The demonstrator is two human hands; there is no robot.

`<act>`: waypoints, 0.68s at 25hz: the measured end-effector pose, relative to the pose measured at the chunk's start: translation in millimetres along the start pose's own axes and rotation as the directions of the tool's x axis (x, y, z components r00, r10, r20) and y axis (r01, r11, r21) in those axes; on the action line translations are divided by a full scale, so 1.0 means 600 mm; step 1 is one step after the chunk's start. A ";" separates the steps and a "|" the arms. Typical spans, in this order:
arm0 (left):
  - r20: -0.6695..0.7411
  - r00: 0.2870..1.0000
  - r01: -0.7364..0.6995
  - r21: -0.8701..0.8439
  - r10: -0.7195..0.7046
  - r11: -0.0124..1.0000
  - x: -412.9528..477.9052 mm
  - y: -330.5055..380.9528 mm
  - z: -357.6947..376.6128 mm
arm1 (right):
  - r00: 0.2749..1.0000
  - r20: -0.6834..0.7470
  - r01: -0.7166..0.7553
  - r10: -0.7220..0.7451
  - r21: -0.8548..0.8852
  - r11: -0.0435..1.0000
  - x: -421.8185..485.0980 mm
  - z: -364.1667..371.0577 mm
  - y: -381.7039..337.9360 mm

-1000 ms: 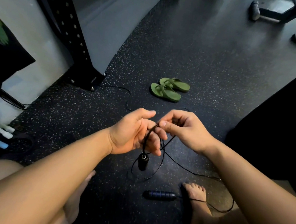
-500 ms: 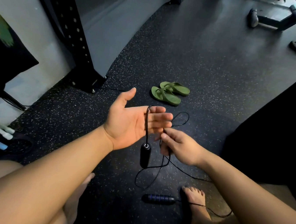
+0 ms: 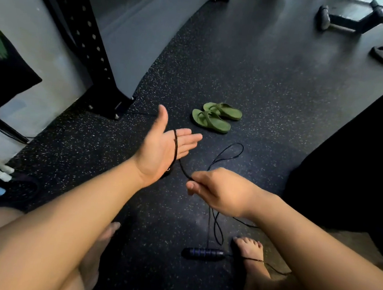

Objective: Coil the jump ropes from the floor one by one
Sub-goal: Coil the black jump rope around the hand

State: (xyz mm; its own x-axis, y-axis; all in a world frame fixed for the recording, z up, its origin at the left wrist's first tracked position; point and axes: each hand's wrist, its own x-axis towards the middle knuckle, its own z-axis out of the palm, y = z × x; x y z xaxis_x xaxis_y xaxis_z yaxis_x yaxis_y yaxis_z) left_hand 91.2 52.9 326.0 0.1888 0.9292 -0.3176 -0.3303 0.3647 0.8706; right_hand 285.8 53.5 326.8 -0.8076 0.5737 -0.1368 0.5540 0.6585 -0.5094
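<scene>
The left hand [image 3: 161, 151] is held flat, palm up, fingers straight and thumb spread. The thin black cord of the jump rope [image 3: 176, 143] lies across the palm at the base of the fingers. The right hand [image 3: 221, 191], just beside it and lower, pinches the same cord between thumb and fingers. Loose loops of cord hang down to the floor [image 3: 251, 80], where one black handle [image 3: 204, 253] lies beside the bare right foot [image 3: 251, 252]. Green flip-flops [image 3: 212, 121] sit farther off.
</scene>
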 end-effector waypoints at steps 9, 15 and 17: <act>0.393 0.842 0.125 0.525 -0.370 0.842 -0.031 -0.022 0.011 | 0.947 -0.316 0.032 0.049 0.247 0.969 -0.005 -0.039 0.049; 0.442 0.845 0.212 0.240 -0.301 0.947 -0.040 -0.001 0.017 | 0.908 -0.377 -0.020 0.183 0.398 0.917 -0.002 -0.020 0.067; 0.404 0.886 0.208 0.097 -0.230 0.973 -0.040 0.006 0.016 | 0.904 -0.348 -0.076 0.248 0.440 0.895 0.000 -0.007 0.078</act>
State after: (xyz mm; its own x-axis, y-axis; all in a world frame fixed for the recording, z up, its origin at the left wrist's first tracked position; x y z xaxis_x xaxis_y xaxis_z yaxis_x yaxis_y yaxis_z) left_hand 94.3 31.3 340.3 0.6165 0.7151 -0.3293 -0.1929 0.5427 0.8175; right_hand 312.7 86.4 306.3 -0.5225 0.8514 0.0460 0.4682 0.3315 -0.8190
